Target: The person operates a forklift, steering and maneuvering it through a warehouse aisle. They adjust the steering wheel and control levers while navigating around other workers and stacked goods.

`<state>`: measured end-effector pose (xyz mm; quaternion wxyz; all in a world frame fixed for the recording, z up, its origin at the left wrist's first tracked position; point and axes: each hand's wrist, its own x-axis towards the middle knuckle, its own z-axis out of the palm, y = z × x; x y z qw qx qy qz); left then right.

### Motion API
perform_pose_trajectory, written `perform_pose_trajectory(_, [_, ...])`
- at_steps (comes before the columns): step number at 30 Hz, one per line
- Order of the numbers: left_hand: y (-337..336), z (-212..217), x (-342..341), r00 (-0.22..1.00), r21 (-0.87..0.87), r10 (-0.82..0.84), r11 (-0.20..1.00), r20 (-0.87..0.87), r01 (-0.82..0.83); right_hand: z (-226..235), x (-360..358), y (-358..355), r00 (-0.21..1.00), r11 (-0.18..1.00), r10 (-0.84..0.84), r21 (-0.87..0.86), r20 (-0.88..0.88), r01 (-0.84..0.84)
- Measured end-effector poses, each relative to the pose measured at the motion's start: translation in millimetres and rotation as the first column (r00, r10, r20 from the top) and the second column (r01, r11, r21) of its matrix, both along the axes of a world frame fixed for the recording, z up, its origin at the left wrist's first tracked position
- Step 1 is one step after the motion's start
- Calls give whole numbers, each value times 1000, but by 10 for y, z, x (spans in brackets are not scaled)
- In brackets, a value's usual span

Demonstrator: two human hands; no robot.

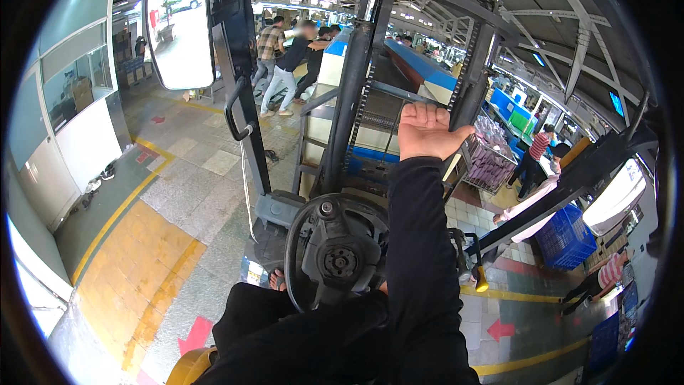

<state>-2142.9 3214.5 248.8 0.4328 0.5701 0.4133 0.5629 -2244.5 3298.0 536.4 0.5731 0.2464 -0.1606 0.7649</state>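
My right hand (429,132) is raised in front of the forklift mast (353,78), palm toward me and thumb out to the right. Its fingers are stretched and foreshortened, and nothing lies in the palm. The black sleeve (425,249) reaches up past the right side of the black steering wheel (338,260), which the hand does not touch. My left hand cannot be made out; dark clothing fills the lap, and a small skin patch by the wheel is too little to tell. Beyond the mast stands a large blue-and-white piece of equipment (420,71).
At the left are a mirror (179,28) and a grab handle (234,110). Several people (288,64) lean toward the equipment ahead. To the right stand a wire cage cart (490,160), a blue crate (566,237) and people (534,160). Yellow lines (135,199) mark the floor.
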Motion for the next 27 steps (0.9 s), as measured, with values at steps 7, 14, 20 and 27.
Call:
perform_pose_trajectory(7, [469,383,-225,657,277,303,950,-691,-146,140,57,301,997,999,47,17,-62,-46])
perform_pose_trajectory(14, [1088,933,-804,-349,600,517,776,-781,-193,225,128,885,1000,999,-23,33,-17,23])
perform_pose_trajectory(20, [1376,1583,-1387,-160,403,372,794,-914,-456,-33,360,1491,995,992,-12,123,96,1])
perform_pose_trajectory(27, [1637,1812,-2389,77,313,487,665,-870,-678,-991,1301,2622,-592,480,-719,876,365,-43])
